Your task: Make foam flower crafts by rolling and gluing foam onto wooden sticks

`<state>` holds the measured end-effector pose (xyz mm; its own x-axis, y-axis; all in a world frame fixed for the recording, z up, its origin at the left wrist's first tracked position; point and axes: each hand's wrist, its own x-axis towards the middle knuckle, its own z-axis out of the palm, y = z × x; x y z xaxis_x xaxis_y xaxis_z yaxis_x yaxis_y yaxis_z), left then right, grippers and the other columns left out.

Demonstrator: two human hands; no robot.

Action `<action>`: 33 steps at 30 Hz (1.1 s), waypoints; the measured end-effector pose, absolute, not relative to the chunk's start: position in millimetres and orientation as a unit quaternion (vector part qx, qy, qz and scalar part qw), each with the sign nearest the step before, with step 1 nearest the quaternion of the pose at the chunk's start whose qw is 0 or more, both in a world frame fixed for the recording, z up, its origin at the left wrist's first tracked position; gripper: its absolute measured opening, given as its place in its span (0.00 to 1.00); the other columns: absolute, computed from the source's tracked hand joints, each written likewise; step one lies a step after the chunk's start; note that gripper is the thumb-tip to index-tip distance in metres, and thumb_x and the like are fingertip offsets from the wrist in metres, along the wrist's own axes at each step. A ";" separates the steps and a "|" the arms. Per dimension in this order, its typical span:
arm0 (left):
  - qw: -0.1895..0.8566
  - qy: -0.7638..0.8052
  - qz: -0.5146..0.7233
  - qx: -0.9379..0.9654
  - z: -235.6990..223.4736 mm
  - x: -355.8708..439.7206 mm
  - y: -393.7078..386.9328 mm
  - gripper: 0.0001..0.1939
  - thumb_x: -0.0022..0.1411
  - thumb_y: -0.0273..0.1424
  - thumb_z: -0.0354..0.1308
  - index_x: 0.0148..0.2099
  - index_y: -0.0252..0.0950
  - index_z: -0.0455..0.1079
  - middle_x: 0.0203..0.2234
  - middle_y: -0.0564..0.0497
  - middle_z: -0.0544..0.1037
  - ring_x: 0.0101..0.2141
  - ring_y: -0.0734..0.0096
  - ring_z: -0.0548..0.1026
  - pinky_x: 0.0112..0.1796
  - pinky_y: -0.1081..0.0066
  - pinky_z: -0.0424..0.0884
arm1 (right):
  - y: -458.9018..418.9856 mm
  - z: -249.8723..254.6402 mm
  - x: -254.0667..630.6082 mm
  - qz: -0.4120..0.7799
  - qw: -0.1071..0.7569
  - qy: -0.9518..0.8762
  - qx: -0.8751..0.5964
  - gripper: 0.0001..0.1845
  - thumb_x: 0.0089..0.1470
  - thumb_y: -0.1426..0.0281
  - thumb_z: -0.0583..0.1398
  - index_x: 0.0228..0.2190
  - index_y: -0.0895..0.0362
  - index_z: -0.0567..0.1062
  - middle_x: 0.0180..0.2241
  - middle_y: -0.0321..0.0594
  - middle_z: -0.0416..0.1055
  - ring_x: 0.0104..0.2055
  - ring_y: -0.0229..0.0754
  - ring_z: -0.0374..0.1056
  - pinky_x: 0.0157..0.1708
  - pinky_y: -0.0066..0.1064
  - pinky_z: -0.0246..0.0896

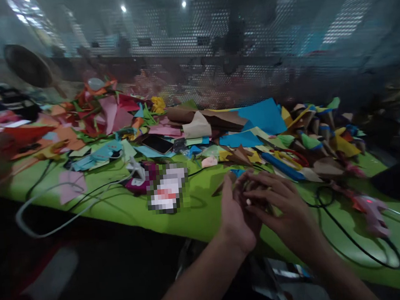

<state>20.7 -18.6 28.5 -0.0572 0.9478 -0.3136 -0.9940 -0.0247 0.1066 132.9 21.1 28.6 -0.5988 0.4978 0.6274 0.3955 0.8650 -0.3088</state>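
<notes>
My left hand point(236, 212) and my right hand point(284, 205) meet over the green table point(128, 207) near its front edge. Both close around a small brown paper piece point(249, 190), which is mostly hidden between the fingers. The right hand's fingers lie over the top of it and the left hand cups it from the side. A brown paper cone point(220, 185) pokes out to the left of the hands. Just beyond the hands lie a blue marker point(281, 166) and red-handled scissors point(293, 156).
Coloured paper scraps point(113, 120) cover the back of the table, with several folded paper cones point(320, 130) at the right. A glue gun point(371, 209) with a black cable point(348, 239) lies at the right. A phone point(157, 143), white cables point(50, 205) and a fan point(30, 67) are at the left.
</notes>
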 end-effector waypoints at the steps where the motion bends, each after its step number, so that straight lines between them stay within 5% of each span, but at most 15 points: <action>1: 0.685 0.149 0.709 -0.078 29.2 20.9 -18.9 0.20 0.67 0.48 0.53 0.41 0.36 0.76 0.35 0.48 0.80 0.35 0.71 0.79 0.36 0.74 0.75 | 22.7 27.1 133.0 0.070 0.379 -0.889 -0.248 0.06 0.57 0.65 0.64 0.38 0.50 0.81 0.52 0.43 0.76 0.56 0.55 0.67 0.53 0.54 0.63; 7: 0.669 0.166 0.725 0.008 34.1 17.0 -21.2 0.21 0.69 0.46 0.49 0.46 0.35 0.75 0.36 0.46 0.79 0.37 0.66 0.79 0.40 0.70 0.74 | 30.1 34.0 134.9 0.106 0.419 -0.869 -0.242 0.06 0.58 0.61 0.64 0.36 0.48 0.80 0.43 0.40 0.79 0.49 0.54 0.72 0.50 0.52 0.65; 12: 0.478 0.406 0.724 0.287 35.4 -14.6 -19.2 0.13 0.66 0.38 0.55 0.47 0.37 0.74 0.44 0.46 0.78 0.47 0.61 0.75 0.50 0.65 0.69 | 38.1 56.7 142.0 0.136 0.444 -0.828 -0.314 0.06 0.59 0.59 0.62 0.35 0.44 0.79 0.35 0.37 0.78 0.41 0.50 0.75 0.45 0.44 0.69; 21: 0.112 0.690 0.350 0.624 11.7 -67.4 0.5 0.20 0.64 0.41 0.59 0.55 0.39 0.67 0.50 0.42 0.74 0.53 0.50 0.71 0.53 0.55 0.65 | 80.3 70.6 142.9 0.299 0.498 -0.712 -0.394 0.11 0.52 0.58 0.68 0.39 0.45 0.82 0.37 0.37 0.79 0.41 0.50 0.74 0.41 0.42 0.68; 27: 0.102 0.713 0.189 0.668 5.4 -61.1 9.7 0.19 0.61 0.42 0.60 0.49 0.36 0.70 0.46 0.39 0.76 0.48 0.45 0.74 0.48 0.54 0.67 | 101.7 47.6 140.1 0.423 0.522 -0.641 -0.370 0.17 0.44 0.60 0.72 0.37 0.52 0.81 0.36 0.39 0.78 0.38 0.44 0.73 0.37 0.35 0.70; 33: 0.142 0.723 0.199 0.647 9.2 -63.8 12.0 0.12 0.61 0.33 0.58 0.47 0.36 0.69 0.46 0.40 0.77 0.47 0.46 0.75 0.47 0.54 0.66 | 101.8 41.9 144.9 0.471 0.513 -0.616 -0.369 0.15 0.42 0.61 0.73 0.32 0.54 0.81 0.31 0.38 0.77 0.34 0.41 0.72 0.33 0.31 0.68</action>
<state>-63.8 12.0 9.2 -0.1238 0.9909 0.0526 0.8781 0.0847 0.4709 144.9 101.8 41.9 -0.2011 0.9372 0.2851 -0.0297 0.2851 -0.9580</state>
